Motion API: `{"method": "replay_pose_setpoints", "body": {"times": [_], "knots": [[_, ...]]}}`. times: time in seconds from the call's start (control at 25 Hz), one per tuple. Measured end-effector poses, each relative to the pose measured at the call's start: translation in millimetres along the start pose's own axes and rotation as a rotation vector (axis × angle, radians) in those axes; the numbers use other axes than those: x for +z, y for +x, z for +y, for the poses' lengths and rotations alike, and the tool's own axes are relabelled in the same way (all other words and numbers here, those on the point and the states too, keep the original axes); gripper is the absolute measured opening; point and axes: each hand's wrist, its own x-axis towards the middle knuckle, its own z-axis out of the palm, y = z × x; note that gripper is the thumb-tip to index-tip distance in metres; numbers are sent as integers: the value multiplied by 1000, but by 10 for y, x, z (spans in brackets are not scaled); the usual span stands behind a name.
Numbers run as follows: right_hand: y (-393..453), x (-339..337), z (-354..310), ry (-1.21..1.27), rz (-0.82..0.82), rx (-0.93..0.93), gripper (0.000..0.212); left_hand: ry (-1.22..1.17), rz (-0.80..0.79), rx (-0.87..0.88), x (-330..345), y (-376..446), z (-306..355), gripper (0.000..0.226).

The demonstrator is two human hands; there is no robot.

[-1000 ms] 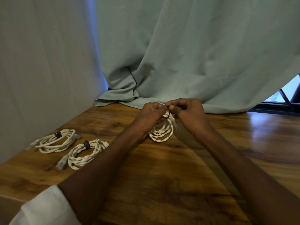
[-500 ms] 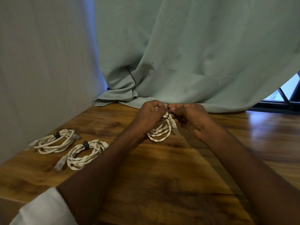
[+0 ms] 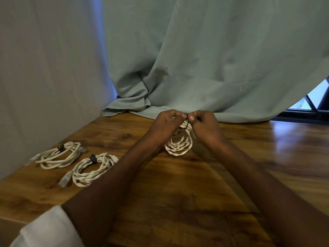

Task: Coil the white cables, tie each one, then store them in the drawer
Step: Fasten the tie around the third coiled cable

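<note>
Pale green curtain cloth (image 3: 213,54) fills the upper half of the frame from centre to right, its hem bunched on the far edge of the counter (image 3: 178,202), a brown wood-grain top that takes up the whole lower half. A plain grey-white wall (image 3: 44,68) covers the upper left. At the right edge, under the lifted curtain, a bit of window with a dark frame (image 3: 313,106) shows.

Both forearms reach in from the bottom edge toward the middle of the frame; a white sleeve (image 3: 48,230) sits at the lower left corner.

Just above the centre of the frame the two hands meet over a coiled white cable (image 3: 179,147), which stands tilted with its lower loops on the counter and its top between the fingers. The left hand (image 3: 167,124) is curled, its fingertips closed on the top of the coil and on a thin dark tie (image 3: 187,124) wrapped there. The right hand (image 3: 206,125) is curled as well, thumb and forefinger pinching the upper end of the same tie, touching the left fingertips.

At the middle left lie two more coils flat on the counter, near each other but apart: the far-left cable coil (image 3: 58,155), and the twisted cable coil (image 3: 92,169) just right of it and lower in the frame. Each carries a small dark tie: one (image 3: 61,148) on the far-left coil, one (image 3: 93,158) on the twisted coil. Clear plug ends stick out from both.
</note>
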Motion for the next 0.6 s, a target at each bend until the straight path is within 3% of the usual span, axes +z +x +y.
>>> {"method": "replay_pose_setpoints", "body": {"times": [0.08, 0.24, 0.4, 0.6], "knots": [[-9, 10, -4, -203, 50, -143, 18, -60, -28, -20, 12, -4, -1, 21], [-20, -6, 5, -372, 87, -312, 20, -168, -60, -35, 5, -19, 2, 26], [-15, -47, -16, -362, 93, -316, 26, -212, -79, -83, 7, -11, 48, 13], [0, -88, -39, -308, 159, -277, 25, -200, -91, -64, -3, -15, 57, 14]]}}
